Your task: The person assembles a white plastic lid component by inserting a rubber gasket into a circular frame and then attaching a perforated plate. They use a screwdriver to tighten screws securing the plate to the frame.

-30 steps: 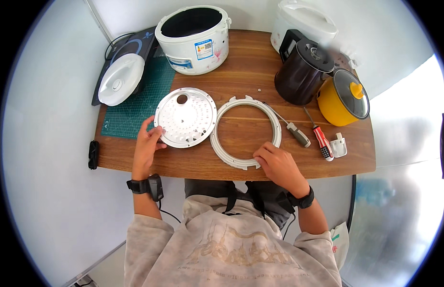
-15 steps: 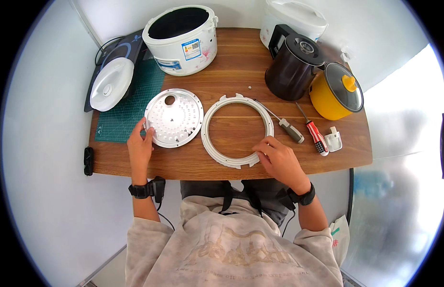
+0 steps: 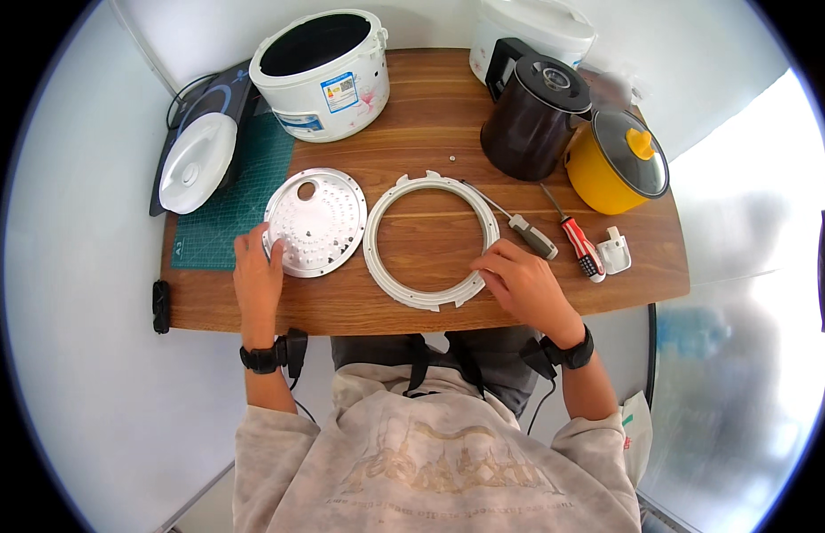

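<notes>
A round silver metal plate [image 3: 319, 213] with many small dimples or holes, and one large hole near its top, lies left of centre. My left hand [image 3: 257, 280] grips its left edge, thumb over the rim. To the right lies a white plastic ring [image 3: 374, 258] with notched tabs, flat on the wooden table. My right hand [image 3: 528, 289] is at the ring's lower right, thumb and fingers pinched together on its rim; whether something small is between the fingertips is hidden. A grey-handled screwdriver [image 3: 534, 237] lies right of the ring, its shaft tip near the rim.
A red-and-white screwdriver [image 3: 581, 250] and a small white plastic part [image 3: 615, 253] lie at right. Behind stand a white cooker body [image 3: 341, 107], a dark kettle [image 3: 528, 133] and a yellow pot [image 3: 608, 178]. A white lid [image 3: 198, 164] rests on a black hotplate above a green mat [image 3: 204, 235].
The whole view has shifted slightly, so the things on the table appear a little further left. Both hands stay at the plate and the ring with little visible movement.
</notes>
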Demonstrator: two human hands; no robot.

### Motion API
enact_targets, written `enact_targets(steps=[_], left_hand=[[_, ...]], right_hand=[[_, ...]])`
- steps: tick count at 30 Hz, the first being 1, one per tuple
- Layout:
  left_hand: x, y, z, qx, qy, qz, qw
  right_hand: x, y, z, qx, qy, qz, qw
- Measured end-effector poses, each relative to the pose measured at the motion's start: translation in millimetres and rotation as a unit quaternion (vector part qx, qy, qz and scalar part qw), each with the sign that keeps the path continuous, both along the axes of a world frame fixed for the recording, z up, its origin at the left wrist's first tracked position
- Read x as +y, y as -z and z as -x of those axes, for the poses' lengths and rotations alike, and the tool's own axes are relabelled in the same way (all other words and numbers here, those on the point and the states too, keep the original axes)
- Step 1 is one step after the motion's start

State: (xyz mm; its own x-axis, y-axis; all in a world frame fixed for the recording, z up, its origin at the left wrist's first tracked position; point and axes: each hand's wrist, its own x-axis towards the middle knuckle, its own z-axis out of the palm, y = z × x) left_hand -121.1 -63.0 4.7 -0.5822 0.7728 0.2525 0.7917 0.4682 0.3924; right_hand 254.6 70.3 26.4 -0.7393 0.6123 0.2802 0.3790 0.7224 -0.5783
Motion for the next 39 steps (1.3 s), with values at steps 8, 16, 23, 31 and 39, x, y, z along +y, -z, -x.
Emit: enact_targets(steps=[8, 16, 23, 31, 39], left_hand=[[24, -35, -128, -0.075, 0.427, 0.004, 0.901], [34, -10, -149, -0.062, 0.453, 0.023, 0.889], [32, -15, -146, -0.043, 0.445, 0.042, 0.894], [33, -19, -140, -0.021, 0.405, 0.060, 0.912], [35, -19, -134, -0.047, 0.401, 0.043, 0.914]], right_hand=[[8, -9, 18, -0.114, -0.109, 0.029, 0.987], [15, 2, 19, -0.121, -0.141, 0.024, 0.982], [6, 4, 20, -0.107, -0.126, -0.011, 0.986], [9, -4, 19, -0.103, -0.087, -0.017, 0.991], [34, 2, 9, -0.101, -0.090, -0.018, 0.991]])
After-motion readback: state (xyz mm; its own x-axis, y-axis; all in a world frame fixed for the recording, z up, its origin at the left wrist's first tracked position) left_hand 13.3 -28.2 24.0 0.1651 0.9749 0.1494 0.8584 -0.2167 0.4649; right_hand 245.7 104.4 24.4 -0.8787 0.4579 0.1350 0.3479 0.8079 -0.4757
